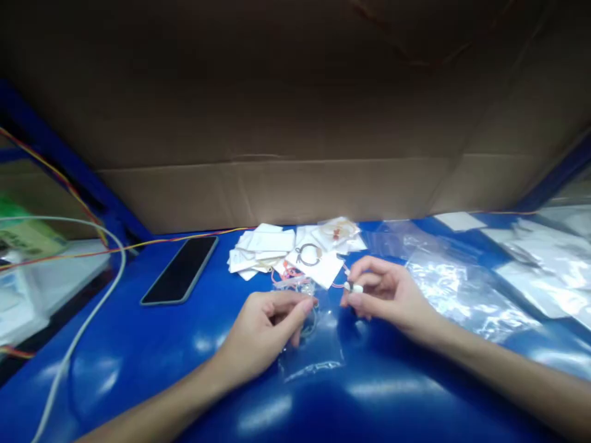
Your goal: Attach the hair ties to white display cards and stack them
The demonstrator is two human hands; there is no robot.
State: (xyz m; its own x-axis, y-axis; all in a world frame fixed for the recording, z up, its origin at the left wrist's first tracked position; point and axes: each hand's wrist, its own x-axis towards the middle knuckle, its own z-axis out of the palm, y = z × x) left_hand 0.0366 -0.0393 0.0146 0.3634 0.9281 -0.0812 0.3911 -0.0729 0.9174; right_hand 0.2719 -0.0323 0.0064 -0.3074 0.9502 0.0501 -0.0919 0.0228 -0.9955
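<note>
My left hand (272, 317) is closed in a pinch at the edge of a small clear plastic bag (318, 360). A thin greyish loop, perhaps a cord, shows through the plastic beside its fingertips. To the right, my right hand (390, 292) pinches a small white piece (354, 287) with a dark spot between thumb and fingers; its exact kind is too small to tell. Just beyond both hands lie white cards (268, 241), a dark cord loop on a card (309, 254) and some pink-red cord (290, 271).
A phone (181, 271) lies on the blue table (221, 400) at left. Clear plastic bags (452, 289) and white packets (545, 271) spread over the right side. A white cable (87, 326) and a red-yellow wire (203, 236) cross the left. A cardboard wall (295, 191) stands behind.
</note>
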